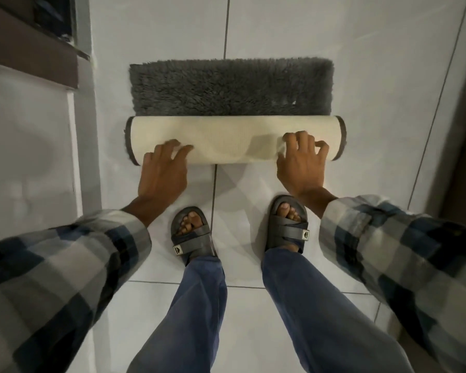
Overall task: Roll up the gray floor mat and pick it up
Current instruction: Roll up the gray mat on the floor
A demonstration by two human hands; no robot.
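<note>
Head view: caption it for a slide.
Both hands, left hand and right hand, press on the half-rolled gray floor mat on white tiles.

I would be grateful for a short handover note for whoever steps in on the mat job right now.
Left hand: open, fingers resting on the roll's near left side.
Right hand: fingers curled on the roll's right part, not closed around it.
Gray floor mat: on the white tile floor, near part rolled with the cream backing outward, far part flat.
Done: partly rolled.
Left: finish rolling away from the feet, then lift.
</note>
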